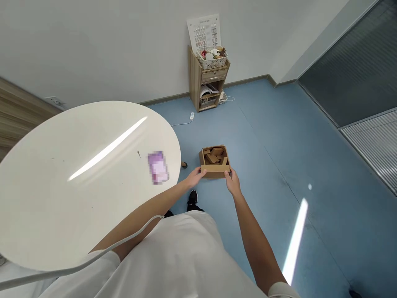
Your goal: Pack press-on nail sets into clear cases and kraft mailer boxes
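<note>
Ahead of me, over the blue floor, an open brown cardboard box (213, 171) is held between both hands. Several small brown blocks or cartons (212, 158) lie jumbled inside it; their exact kind cannot be made out. My left hand (195, 177) is closed on the box's near left corner, thumb on the front wall. My right hand (233, 182) grips the near right corner in the same way. The undersides of both hands' fingers are hidden.
A round white table (102, 207) fills the left, with a blurred purple-pink item (158, 167) near its right edge. By the wall stands a small wooden cabinet (196, 82) bearing a white basket (214, 63). A power strip (192, 116) lies on the floor. A white cable (136, 233) crosses my left arm.
</note>
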Action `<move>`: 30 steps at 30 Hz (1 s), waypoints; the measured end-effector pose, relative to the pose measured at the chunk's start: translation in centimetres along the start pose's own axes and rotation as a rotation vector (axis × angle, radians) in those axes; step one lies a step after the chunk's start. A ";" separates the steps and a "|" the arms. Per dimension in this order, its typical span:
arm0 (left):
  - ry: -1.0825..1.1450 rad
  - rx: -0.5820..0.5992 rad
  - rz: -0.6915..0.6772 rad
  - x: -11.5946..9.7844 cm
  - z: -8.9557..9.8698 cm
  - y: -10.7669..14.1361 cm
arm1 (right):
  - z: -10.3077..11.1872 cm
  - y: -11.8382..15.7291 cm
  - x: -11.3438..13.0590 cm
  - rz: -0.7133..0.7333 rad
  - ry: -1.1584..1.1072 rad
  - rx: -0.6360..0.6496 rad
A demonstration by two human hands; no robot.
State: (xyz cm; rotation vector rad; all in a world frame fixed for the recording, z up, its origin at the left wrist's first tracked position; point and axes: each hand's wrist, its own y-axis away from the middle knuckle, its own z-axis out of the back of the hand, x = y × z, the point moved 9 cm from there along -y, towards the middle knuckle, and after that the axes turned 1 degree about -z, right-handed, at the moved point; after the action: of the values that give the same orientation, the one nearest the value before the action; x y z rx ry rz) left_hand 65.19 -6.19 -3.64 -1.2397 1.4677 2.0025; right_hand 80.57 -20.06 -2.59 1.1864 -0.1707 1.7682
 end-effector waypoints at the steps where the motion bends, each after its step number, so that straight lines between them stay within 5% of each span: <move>1: 0.017 0.003 -0.052 -1.2 -0.2 -0.7 | 0.6 -0.5 0.1 -0.005 -0.011 -0.027; 5: 0.039 -0.012 -0.109 -2.7 -0.1 -1.4 | 2.1 -1.0 -1.2 -0.053 -0.004 -0.126; 10: 0.000 -0.026 0.062 2.8 1.9 2.6 | 0.2 1.2 -4.9 -0.056 0.075 -0.040; 15: 0.023 -0.196 0.106 8.0 7.0 8.5 | -3.8 3.5 -5.1 0.047 0.164 0.104; 23: 0.015 -0.427 0.006 11.6 13.9 18.3 | -12.5 8.5 5.2 0.379 0.112 0.253; 30: 0.172 -0.675 -0.013 19.4 19.1 30.7 | -25.2 20.2 14.6 0.763 0.268 0.572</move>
State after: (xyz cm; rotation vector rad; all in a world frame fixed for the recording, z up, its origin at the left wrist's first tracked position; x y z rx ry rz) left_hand 24.30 -4.89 -0.30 -1.6986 0.8450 2.5365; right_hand 48.08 -7.06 3.07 1.3580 0.0646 2.7572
